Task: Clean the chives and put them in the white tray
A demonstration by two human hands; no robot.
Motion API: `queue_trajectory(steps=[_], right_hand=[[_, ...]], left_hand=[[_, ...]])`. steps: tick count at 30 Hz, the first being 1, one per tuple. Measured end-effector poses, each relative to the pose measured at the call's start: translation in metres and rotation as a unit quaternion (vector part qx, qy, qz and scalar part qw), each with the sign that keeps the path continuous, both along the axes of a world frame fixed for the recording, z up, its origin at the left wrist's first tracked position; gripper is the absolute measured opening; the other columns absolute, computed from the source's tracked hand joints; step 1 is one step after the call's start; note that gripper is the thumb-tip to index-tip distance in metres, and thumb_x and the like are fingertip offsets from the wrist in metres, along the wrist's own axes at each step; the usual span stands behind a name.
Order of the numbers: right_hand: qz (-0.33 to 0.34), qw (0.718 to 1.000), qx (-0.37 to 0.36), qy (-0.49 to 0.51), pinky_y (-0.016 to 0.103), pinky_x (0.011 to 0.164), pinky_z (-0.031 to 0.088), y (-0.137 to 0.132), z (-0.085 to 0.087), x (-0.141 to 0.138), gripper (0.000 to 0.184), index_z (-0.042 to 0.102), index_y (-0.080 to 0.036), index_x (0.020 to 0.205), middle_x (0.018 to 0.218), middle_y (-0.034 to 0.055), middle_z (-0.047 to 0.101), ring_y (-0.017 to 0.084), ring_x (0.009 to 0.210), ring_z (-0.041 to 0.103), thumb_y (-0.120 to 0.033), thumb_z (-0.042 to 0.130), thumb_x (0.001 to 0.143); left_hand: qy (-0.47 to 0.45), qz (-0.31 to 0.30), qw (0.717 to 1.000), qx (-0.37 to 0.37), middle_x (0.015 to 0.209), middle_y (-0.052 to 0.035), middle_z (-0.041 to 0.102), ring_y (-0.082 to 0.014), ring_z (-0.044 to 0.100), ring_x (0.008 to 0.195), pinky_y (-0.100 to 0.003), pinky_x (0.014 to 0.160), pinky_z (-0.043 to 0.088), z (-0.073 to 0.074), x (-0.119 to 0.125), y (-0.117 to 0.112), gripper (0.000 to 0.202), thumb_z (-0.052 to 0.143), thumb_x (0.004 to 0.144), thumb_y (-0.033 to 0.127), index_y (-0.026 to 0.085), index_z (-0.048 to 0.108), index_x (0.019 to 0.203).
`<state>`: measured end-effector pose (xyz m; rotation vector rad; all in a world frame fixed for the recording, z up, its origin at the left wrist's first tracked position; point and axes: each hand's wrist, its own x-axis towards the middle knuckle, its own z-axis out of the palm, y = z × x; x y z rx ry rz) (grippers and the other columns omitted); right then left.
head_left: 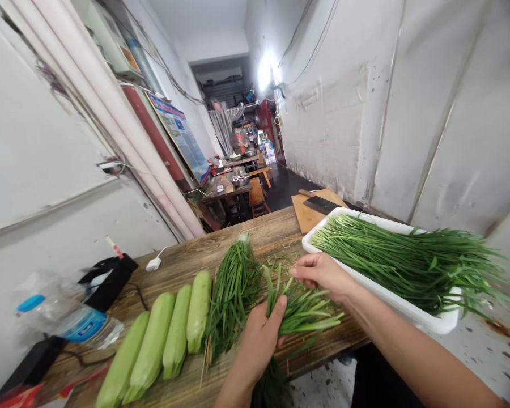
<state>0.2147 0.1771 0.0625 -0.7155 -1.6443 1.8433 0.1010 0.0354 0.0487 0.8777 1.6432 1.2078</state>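
My left hand [263, 328] is wrapped around a small bunch of green garlic chives [306, 317], its thumb pressed on top and the pale stalk ends fanned to the right. Just above, my right hand [321, 273] is pinched at the tip of one chive stalk. To the left lies a thick bundle of chives [237, 277], its pale end pointing away from me. On the right, a white plastic tray [376, 309] holds a large heap of long chives [403, 255], with the leaves hanging over its far right end.
Several pale green zucchini [147, 345] lie side by side on the wooden table [276, 224]. A cleaver [323, 204] rests on a cutting board [304, 218] behind the tray. At left are a water bottle [83, 326] and a white charger [153, 264]. A person [238, 139] stands at a far table.
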Motion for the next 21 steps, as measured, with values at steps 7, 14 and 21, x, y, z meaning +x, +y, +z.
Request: queue_trajectory(steps=[7, 14, 21], right_hand=[[-0.074, 0.941, 0.331, 0.004, 0.028, 0.073, 0.039, -0.007, 0.019, 0.007, 0.024, 0.068, -0.016, 0.076, 0.077, 0.0032, 0.062, 0.017, 0.078, 0.054, -0.04, 0.065, 0.077], [-0.043, 0.984, 0.168, 0.046, 0.024, 0.053, 0.033, 0.012, 0.014, 0.007, 0.033, 0.059, -0.016, 0.061, 0.054, -0.0041, 0.047, 0.01, 0.052, 0.04, -0.045, 0.065, 0.076], [0.079, 0.936, 0.342, -0.01, 0.024, 0.062, 0.041, -0.001, 0.013, 0.005, 0.033, 0.067, -0.016, 0.1, 0.084, 0.0022, 0.061, 0.012, 0.067, 0.051, -0.03, 0.074, 0.07]], left_hand=[[0.044, 0.016, 0.999, -0.008, 0.051, 0.0081, 0.036, -0.0074, 0.035, 0.044, -0.018, 0.04, 0.034, -0.006, -0.002, 0.006, 0.055, 0.051, 0.07, 0.073, 0.019, 0.047, 0.067], [0.051, 0.018, 0.998, -0.043, 0.055, 0.0053, 0.043, -0.0106, 0.043, 0.05, -0.02, 0.042, 0.037, -0.007, -0.004, 0.0, 0.053, 0.055, 0.069, 0.07, 0.017, 0.056, 0.073], [0.041, -0.007, 0.999, -0.033, 0.051, 0.0071, 0.037, -0.0103, 0.039, 0.046, -0.02, 0.04, 0.036, -0.011, -0.006, 0.001, 0.051, 0.055, 0.069, 0.068, 0.018, 0.054, 0.071]])
